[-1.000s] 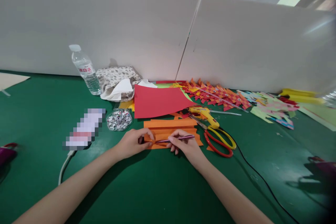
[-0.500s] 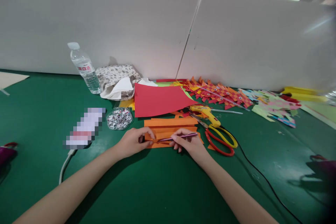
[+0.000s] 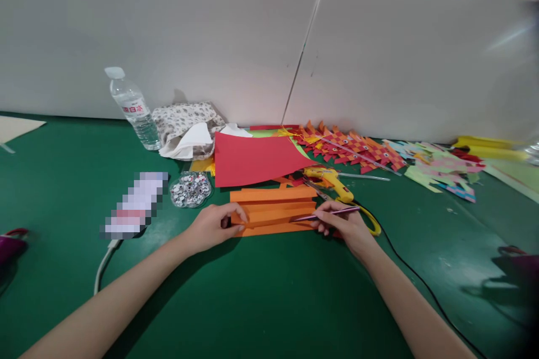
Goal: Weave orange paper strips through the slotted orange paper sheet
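A pleated orange sheet of paper lies on the green table with its folds running left to right. My left hand has thumb and fingertips closed on its left end. In my right hand, at the sheet's right end, is a slim purple pen, its tip pointing left over the lower folds. Whether the tip presses on the paper I cannot tell. Scissors with a yellow handle loop lie partly hidden behind my right hand.
Beyond the orange sheet are a red sheet, a yellow glue gun with a black cord, and woven paper fish. To the left stand a water bottle, a bag of googly eyes and a pixelated phone on a cable.
My right hand has slid to the right along the orange sheet with the pen and now covers much of the scissors. My left hand stays at the left end.
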`<action>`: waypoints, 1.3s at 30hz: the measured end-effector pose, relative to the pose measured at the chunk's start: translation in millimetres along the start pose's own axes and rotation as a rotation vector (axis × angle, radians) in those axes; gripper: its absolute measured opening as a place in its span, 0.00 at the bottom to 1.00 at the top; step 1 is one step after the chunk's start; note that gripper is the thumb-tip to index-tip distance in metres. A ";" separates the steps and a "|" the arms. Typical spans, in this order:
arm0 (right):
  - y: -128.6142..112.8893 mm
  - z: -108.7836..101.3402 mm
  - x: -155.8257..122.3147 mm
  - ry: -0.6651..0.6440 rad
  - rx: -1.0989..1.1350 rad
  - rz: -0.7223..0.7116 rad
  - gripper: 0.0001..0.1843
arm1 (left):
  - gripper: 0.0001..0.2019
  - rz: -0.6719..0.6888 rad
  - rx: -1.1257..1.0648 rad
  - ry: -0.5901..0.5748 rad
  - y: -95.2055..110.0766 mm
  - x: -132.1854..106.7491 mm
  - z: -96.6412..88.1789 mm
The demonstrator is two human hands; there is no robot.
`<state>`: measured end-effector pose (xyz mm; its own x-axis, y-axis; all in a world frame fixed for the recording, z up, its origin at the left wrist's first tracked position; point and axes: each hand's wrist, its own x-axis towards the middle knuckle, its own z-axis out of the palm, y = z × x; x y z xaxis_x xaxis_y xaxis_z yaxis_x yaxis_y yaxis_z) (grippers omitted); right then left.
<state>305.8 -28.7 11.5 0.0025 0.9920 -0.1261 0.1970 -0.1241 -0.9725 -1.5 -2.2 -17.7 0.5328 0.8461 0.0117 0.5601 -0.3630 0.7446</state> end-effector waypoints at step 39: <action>5.7 83.7 -14.2 -0.023 0.182 -0.129 0.12 | 0.05 0.014 0.024 0.020 -0.7 0.2 2.5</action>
<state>224.9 -45.4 -8.7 -0.0340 0.9994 -0.0007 0.0141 -0.0002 -0.9999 -0.2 -2.7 -19.9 0.5281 0.8484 0.0356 0.5681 -0.3842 0.7278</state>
